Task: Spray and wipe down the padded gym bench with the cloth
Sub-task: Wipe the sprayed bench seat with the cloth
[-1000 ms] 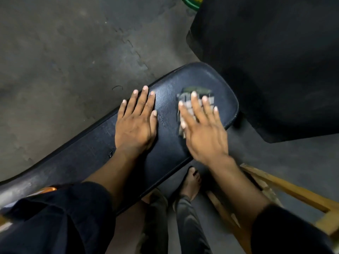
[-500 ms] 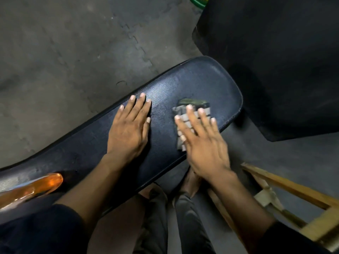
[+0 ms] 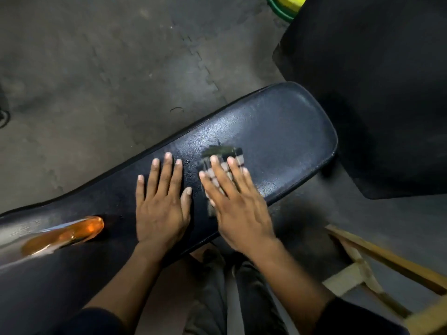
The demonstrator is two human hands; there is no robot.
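The black padded bench [image 3: 285,131] runs diagonally from lower left to upper right. My right hand [image 3: 238,206] lies flat on a striped, folded cloth [image 3: 226,154] and presses it onto the pad near the bench's middle; only the cloth's far end shows past my fingertips. My left hand [image 3: 160,201] rests flat on the pad just left of it, fingers spread, holding nothing. An orange, translucent bottle-like object [image 3: 65,234] lies on the bench at the lower left, blurred.
A large black padded piece [image 3: 377,88] stands right of the bench end. A wooden frame [image 3: 377,269] sits at lower right. Grey interlocking floor mats [image 3: 96,68] lie beyond. A green and yellow object [image 3: 285,6] shows at the top edge. My foot [image 3: 212,259] is under the bench.
My right hand has slid the cloth back along the pad, away from the bench's rounded end. My left hand moved back with it. The orange object has come fully into view at lower left.
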